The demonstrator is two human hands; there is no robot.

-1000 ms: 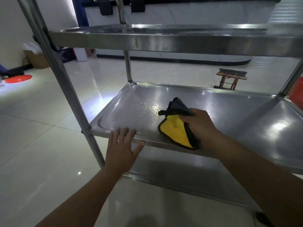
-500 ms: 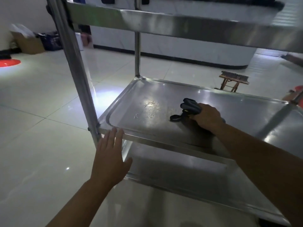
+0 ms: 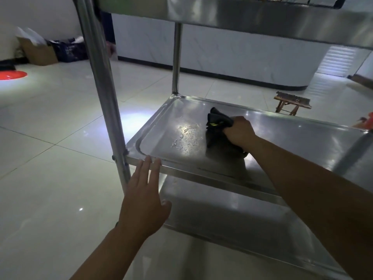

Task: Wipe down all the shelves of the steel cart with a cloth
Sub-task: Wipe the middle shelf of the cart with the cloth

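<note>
On the middle shelf (image 3: 282, 142) of a steel cart (image 3: 96, 77), the right hand (image 3: 239, 131) grips a bunched dark cloth (image 3: 219, 122), fingers curled round it, and presses it to the steel. A sliver of yellow shows in the folds. A second ago the cloth sat nearer the shelf's front rim with its yellow side showing; now it lies further back, towards the shelf's far rim, with the dark side out. That reads as a wiping stroke across the shelf.

Just left of the cloth, water droplets (image 3: 186, 138) glint on the shelf, so that patch likely is not yet wiped. The left hand (image 3: 144, 201) rests with straight fingers, close together, their tips touching the shelf's front rim near the cart's front-left post; earlier the fingers were spread and lay a little further right along the rim.

Above the shelf, the top shelf (image 3: 262, 17) crosses the view. Below it, the bottom shelf (image 3: 232, 225) shows; its state cannot be judged. Beyond the cart stand a small wooden stool (image 3: 292, 102) and a cardboard box (image 3: 38, 51) on the tiled floor.

No brand, label or writing can be read anywhere.
</note>
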